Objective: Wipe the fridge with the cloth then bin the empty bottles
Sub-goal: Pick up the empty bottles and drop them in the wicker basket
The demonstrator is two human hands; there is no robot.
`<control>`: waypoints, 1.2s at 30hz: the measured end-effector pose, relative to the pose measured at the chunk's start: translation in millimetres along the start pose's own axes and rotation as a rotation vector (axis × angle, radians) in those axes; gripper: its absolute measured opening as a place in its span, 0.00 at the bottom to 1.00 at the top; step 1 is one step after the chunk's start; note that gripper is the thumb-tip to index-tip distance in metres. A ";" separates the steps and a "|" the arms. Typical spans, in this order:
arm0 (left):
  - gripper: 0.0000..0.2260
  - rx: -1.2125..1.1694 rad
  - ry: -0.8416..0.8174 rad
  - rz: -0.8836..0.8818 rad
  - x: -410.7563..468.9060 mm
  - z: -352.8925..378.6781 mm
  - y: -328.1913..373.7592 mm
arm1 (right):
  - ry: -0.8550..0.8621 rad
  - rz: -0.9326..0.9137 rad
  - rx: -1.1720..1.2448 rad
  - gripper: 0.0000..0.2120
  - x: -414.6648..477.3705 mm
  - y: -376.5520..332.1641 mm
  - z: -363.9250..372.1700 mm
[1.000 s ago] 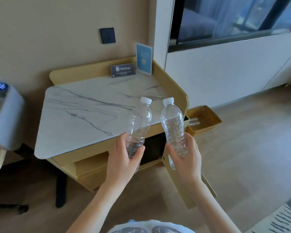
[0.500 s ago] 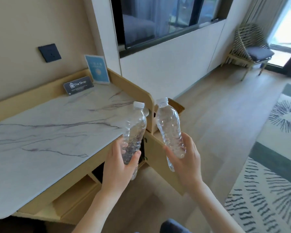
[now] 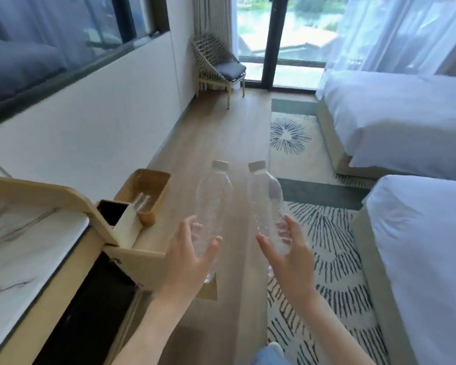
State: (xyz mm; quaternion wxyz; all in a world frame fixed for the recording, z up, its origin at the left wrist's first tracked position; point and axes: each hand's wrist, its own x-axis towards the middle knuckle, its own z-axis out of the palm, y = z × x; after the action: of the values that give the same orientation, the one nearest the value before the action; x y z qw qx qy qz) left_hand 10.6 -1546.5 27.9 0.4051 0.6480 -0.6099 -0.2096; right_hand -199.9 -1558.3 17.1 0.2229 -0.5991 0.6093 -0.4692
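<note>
View swung right since 0.5 s ago: marble top (image 3: 24, 233) now sits at 9 o'clock, both bottles carried along.
Left hand (image 3: 184, 259) wraps the lower body of the left bottle (image 3: 213, 196); right hand (image 3: 290, 256) grips the right bottle (image 3: 267, 196) likewise. Both are clear and capped, caps toward 12 o'clock, side by side, not touching. Wicker basket (image 3: 142, 185) on the floor at 10 o'clock holds another clear bottle (image 3: 141, 202).

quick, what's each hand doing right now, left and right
Left hand: holding the left bottle near its base.
Right hand: holding the right bottle near its base.
</note>
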 end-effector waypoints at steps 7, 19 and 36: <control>0.32 -0.004 -0.209 0.057 43.2 127.5 59.1 | 0.124 0.115 -0.100 0.34 51.5 82.2 -85.7; 0.24 0.008 -0.300 -0.005 143.7 248.5 98.8 | 0.155 0.199 -0.142 0.33 169.3 170.7 -124.7; 0.25 -0.033 -0.120 -0.102 530.0 283.1 -1.3 | 0.014 0.104 -0.081 0.37 548.5 177.9 81.7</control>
State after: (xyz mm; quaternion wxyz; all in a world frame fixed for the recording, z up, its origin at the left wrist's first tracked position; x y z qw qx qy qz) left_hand -116.2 -2131.8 -20.5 0.3672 0.6578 -0.5959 -0.2781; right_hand -324.6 -2126.5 -10.3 0.2182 -0.5721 0.6595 -0.4361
